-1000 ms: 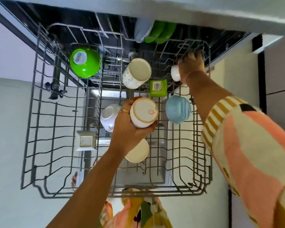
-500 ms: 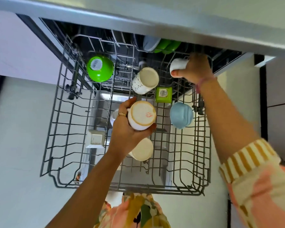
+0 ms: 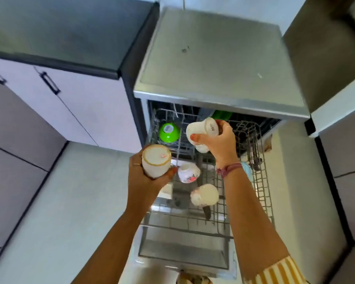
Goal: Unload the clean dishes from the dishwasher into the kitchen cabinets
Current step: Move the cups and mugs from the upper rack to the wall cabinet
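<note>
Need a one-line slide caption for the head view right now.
Head view: left hand and right hand each hold a white cup above the pulled-out dishwasher rack.

Floor [image 3: 74,201]: pale, smooth, evenly lit. Left: dark counter [image 3: 59,31] with a black edge, over pale lilac cabinet doors [image 3: 86,107] carrying black bar handles [image 3: 49,83]. Grey panel [image 3: 14,144] at far left. Right: dark counter [image 3: 324,58] above pale cabinet fronts [image 3: 344,148] with black trim. Light is soft and diffuse.
</note>
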Tool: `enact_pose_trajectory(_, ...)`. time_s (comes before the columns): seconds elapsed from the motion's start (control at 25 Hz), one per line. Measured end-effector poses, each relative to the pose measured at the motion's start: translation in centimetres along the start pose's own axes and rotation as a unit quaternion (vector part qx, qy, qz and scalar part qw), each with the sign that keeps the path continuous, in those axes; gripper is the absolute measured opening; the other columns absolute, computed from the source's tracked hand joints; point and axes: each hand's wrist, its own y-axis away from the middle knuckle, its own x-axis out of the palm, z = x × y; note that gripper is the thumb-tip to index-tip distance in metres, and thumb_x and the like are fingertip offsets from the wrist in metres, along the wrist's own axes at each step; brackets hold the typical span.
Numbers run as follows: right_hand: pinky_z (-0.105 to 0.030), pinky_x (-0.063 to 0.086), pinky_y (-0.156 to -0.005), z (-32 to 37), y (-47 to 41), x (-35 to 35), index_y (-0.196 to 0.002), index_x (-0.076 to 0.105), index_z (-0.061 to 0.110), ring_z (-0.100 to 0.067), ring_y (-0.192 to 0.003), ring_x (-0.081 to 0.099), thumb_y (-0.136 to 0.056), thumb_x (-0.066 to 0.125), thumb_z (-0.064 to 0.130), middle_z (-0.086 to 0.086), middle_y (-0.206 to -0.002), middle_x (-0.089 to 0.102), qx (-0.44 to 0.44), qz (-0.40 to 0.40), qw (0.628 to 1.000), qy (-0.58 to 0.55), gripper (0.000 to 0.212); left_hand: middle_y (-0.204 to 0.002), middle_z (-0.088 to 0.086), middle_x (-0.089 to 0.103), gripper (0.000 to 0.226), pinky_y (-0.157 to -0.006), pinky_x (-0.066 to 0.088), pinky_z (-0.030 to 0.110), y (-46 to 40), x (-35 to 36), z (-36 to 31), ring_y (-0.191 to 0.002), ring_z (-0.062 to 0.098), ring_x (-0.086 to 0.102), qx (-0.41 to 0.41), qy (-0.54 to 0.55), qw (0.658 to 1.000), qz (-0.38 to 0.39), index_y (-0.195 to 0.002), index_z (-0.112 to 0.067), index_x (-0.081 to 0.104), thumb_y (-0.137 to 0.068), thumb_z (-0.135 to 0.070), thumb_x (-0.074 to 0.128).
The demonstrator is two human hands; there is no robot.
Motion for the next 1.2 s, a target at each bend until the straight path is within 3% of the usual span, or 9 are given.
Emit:
enact_pose_trajectory(0.16,-0.040,0.059,-0.078,7.1,7.7,6.6,-0.112,0.059,0.014,-0.023,-0.098,0.065,-0.057,0.089,0.007,-0.003,-0.106,0.065,-0.065,0.036,0.994,-0.076,0.064,-0.129,-0.010,0.051,0.092,-0.072,0.044,-0.002,-0.1,-12.2,-4.4,-0.110,0.009,0.053,0.045,0.001,0.998,-0.048,-0.144,-0.018,0.036,-0.067,-0.025,0.084)
enact_pose_trajectory(0.36,-0.035,0.060,-0.072,15.2,15.7,16.3,-0.114,0.058,0.015,-0.017,-0.090,0.062,-0.063,0.080,-0.009,0.001,-0.100,0.064,-0.124,0.065,0.976,-0.166,0.061,-0.115,-0.005,0.059,0.077,-0.064,0.051,0.007,-0.6,-26.9,-9.1,-0.095,0.014,0.061,0.090,0.008,0.992,-0.088,-0.129,-0.020,0.044,-0.065,-0.027,0.086)
enact_pose_trajectory(0.56,-0.021,0.057,-0.068,23.5,20.8,24.4,-0.121,0.058,0.016,-0.007,-0.089,0.063,-0.065,0.080,-0.005,0.007,-0.102,0.063,-0.188,0.074,0.959,-0.197,0.064,-0.101,0.001,0.065,0.066,-0.059,0.049,0.011,-3.6,-37.3,-14.9,-0.081,0.011,0.064,0.136,0.032,0.982,-0.130,-0.118,-0.014,0.048,-0.066,-0.026,0.086)
enact_pose_trajectory(0.72,-0.020,0.055,-0.070,29.4,21.1,27.6,-0.114,0.062,0.014,-0.012,-0.091,0.067,-0.066,0.078,-0.005,0.000,-0.104,0.068,-0.231,0.080,0.944,-0.222,0.054,-0.096,0.002,0.064,0.066,-0.059,0.052,0.020,-7.6,-40.5,-19.2,-0.076,0.013,0.065,0.172,0.060,0.974,-0.131,-0.116,-0.012,0.044,-0.067,-0.025,0.086)
enact_pose_trajectory(0.92,-0.020,0.055,-0.068,36.1,16.2,30.2,-0.114,0.067,0.016,-0.016,-0.094,0.069,-0.067,0.082,0.008,-0.003,-0.106,0.071,-0.308,0.079,0.925,-0.207,0.049,-0.089,-0.009,0.053,0.057,-0.055,0.045,0.006,-15.3,-41.6,-24.3,-0.076,0.003,0.057,0.216,0.091,0.964,-0.128,-0.117,-0.008,0.045,-0.075,-0.028,0.079)
enact_pose_trajectory(1.08,-0.021,0.055,-0.064,42.2,9.8,32.5,-0.118,0.061,0.012,-0.020,-0.092,0.070,-0.061,0.088,0.020,-0.006,-0.107,0.070,-0.340,0.021,0.914,-0.220,0.064,-0.087,-0.007,0.057,0.057,-0.051,0.042,0.003,-23.0,-41.5,-28.8,-0.067,-0.001,0.060,0.255,0.102,0.954,-0.118,-0.121,-0.008,0.042,-0.079,-0.026,0.076)
enact_pose_trajectory(1.2,-0.029,0.059,-0.076,46.7,4.6,34.4,-0.122,0.058,0.015,-0.020,-0.098,0.068,-0.056,0.089,0.031,-0.004,-0.112,0.068,-0.353,-0.013,0.908,-0.224,0.076,-0.084,-0.012,0.052,0.058,-0.049,0.041,0.002,-29.8,-40.6,-32.6,-0.063,-0.006,0.059,0.285,0.095,0.947,-0.118,-0.123,-0.007,0.037,-0.081,-0.025,0.074)
